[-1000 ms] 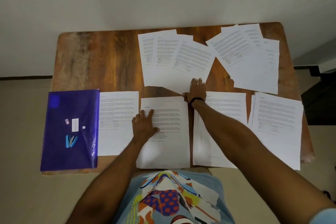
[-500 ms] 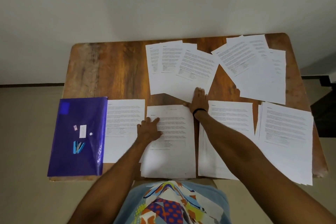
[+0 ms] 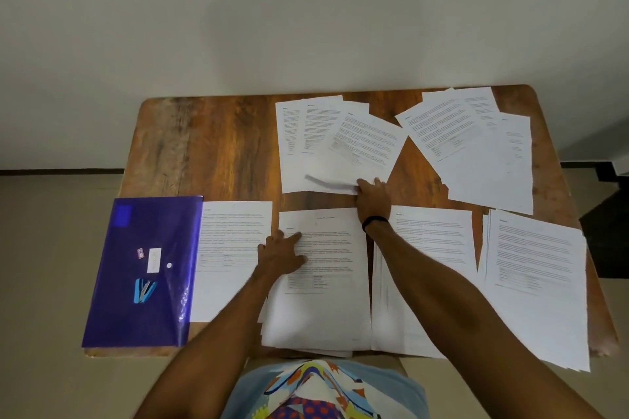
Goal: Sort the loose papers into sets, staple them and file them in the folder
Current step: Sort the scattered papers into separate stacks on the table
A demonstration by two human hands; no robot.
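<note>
Head view. A wooden worktop (image 3: 221, 146) fills mid-frame. A purple folder (image 3: 136, 316) lies flat at lower left, overhanging the near edge, with a small blue item (image 3: 144, 290) and a white label seen on it; whether the item is on or inside the folder cannot be told.

Papers are laid out in two rows. Lower row, left to right: a single page (image 3: 231, 231) tucked against the folder, a centre stack (image 3: 326, 309), a third stack (image 3: 425, 241) and a fourth stack (image 3: 537, 265) at the right edge. Upper row: a centre fan (image 3: 306, 133) and a right fan (image 3: 476, 153), each of overlapping pages.

The left hand (image 3: 282, 253) is laid flat on the centre stack's upper left part, fingers straight, nothing held. The right hand (image 3: 372, 199), a black wristband (image 3: 374, 221) behind it, is curled on the lower edge of the centre fan's front sheet (image 3: 367, 143); that edge is raised and blurred.
</note>
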